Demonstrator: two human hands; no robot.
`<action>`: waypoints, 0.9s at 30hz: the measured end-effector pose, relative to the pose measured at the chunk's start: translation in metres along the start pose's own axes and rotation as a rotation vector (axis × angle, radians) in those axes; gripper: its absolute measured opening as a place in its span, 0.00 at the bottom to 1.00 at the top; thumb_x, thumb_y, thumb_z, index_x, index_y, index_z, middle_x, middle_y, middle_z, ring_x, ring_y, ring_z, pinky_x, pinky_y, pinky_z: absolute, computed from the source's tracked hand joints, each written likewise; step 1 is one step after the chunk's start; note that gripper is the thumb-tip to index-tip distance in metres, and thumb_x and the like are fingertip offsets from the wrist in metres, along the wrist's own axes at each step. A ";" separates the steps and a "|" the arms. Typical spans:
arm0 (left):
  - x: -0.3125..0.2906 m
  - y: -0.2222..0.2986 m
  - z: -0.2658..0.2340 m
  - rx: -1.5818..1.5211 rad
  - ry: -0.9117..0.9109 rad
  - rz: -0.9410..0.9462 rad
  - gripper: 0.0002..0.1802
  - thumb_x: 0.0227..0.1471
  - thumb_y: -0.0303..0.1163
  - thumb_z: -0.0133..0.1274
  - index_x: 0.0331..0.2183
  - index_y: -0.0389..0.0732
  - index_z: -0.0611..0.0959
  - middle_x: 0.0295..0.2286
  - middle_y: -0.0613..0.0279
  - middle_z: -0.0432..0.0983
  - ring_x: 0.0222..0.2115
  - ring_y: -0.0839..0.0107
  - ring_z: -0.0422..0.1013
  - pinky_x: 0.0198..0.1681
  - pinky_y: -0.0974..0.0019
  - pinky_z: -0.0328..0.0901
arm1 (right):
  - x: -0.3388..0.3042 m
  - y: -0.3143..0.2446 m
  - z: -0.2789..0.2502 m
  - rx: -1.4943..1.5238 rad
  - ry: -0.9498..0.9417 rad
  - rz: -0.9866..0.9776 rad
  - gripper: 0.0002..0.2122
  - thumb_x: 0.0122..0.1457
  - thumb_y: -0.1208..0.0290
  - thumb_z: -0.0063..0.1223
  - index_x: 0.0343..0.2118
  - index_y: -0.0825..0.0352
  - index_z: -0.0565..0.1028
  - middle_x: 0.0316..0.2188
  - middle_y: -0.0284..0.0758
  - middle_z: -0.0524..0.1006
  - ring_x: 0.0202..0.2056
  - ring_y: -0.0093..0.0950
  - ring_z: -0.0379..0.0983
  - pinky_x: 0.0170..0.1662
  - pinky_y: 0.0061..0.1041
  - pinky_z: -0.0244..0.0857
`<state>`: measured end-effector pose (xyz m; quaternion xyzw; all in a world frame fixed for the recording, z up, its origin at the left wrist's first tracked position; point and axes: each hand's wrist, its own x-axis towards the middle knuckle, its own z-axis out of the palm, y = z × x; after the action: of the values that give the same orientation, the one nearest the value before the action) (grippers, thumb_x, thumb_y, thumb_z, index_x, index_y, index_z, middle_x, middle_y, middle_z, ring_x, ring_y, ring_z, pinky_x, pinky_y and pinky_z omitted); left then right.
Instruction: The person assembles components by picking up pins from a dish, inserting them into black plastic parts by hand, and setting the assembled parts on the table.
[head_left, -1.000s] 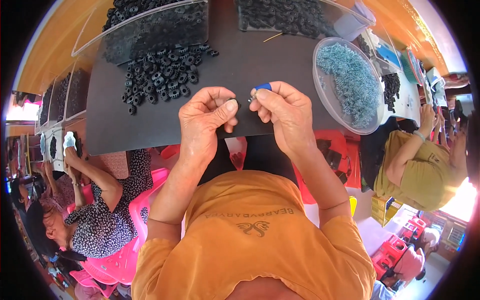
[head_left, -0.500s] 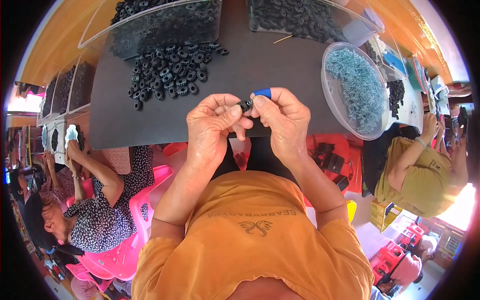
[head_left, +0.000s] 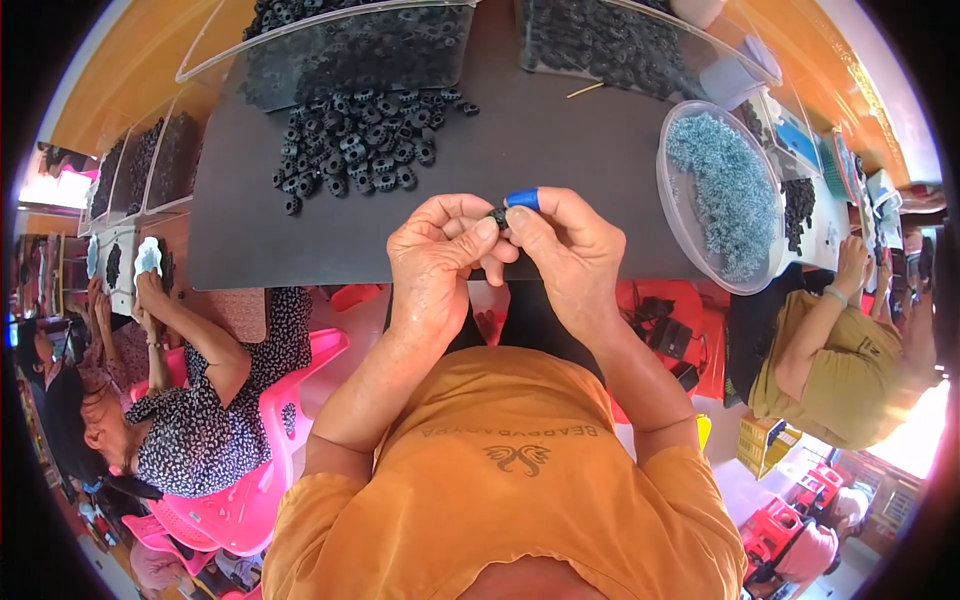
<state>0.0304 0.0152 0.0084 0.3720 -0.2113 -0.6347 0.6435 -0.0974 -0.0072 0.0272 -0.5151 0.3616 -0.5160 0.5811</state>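
Observation:
My left hand [head_left: 432, 255] pinches a small black plastic part [head_left: 498, 215] between thumb and fingers, just above the table's near edge. My right hand [head_left: 575, 250] meets it from the other side, thumb and index fingertip pressed together at the part's right end. Whatever lies between those right fingertips is hidden. A blue wrap [head_left: 522, 198] covers the tip of my right index finger. Beyond my left hand, a loose pile of similar black parts [head_left: 355, 145] lies on the dark table [head_left: 560, 140]. To the right stands a round clear tub [head_left: 681, 228] of small pale-blue coil-like pieces [head_left: 728, 185].
Two clear bins of black parts stand at the back, a left bin [head_left: 400, 65] and a right bin [head_left: 610, 50]. A thin yellowish stick [head_left: 585, 90] lies before the right one. People sit working at either side, one on a pink chair [head_left: 310, 375].
The view has shifted slightly, so the table and its things sit a little more to the right. Less of the black part shows between my fingers; both hands keep their pinch.

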 end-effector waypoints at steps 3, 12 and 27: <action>-0.001 0.001 -0.001 -0.002 0.012 0.006 0.07 0.50 0.18 0.52 0.35 0.30 0.76 0.24 0.55 0.76 0.23 0.69 0.75 0.19 0.74 0.67 | 0.009 0.004 -0.010 -0.799 -0.052 -0.541 0.05 0.49 0.83 0.53 0.30 0.73 0.72 0.18 0.36 0.68 0.20 0.30 0.66 0.23 0.25 0.62; 0.001 0.006 -0.011 -0.013 0.016 0.026 0.07 0.50 0.18 0.51 0.35 0.30 0.77 0.25 0.55 0.76 0.22 0.71 0.73 0.20 0.74 0.67 | 0.031 -0.007 -0.011 -0.776 -0.235 -0.480 0.04 0.45 0.78 0.55 0.22 0.70 0.71 0.21 0.40 0.70 0.23 0.36 0.66 0.27 0.33 0.61; 0.002 0.007 -0.020 0.020 -0.006 0.095 0.07 0.51 0.20 0.52 0.35 0.31 0.76 0.28 0.53 0.77 0.22 0.72 0.73 0.22 0.74 0.66 | 0.129 0.042 0.002 -1.308 -0.217 -0.582 0.07 0.47 0.72 0.57 0.25 0.69 0.72 0.24 0.41 0.73 0.32 0.42 0.69 0.35 0.38 0.64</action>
<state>0.0502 0.0168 0.0002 0.3659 -0.2369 -0.6025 0.6685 -0.0589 -0.1351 0.0010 -0.8812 0.3848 -0.2735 0.0256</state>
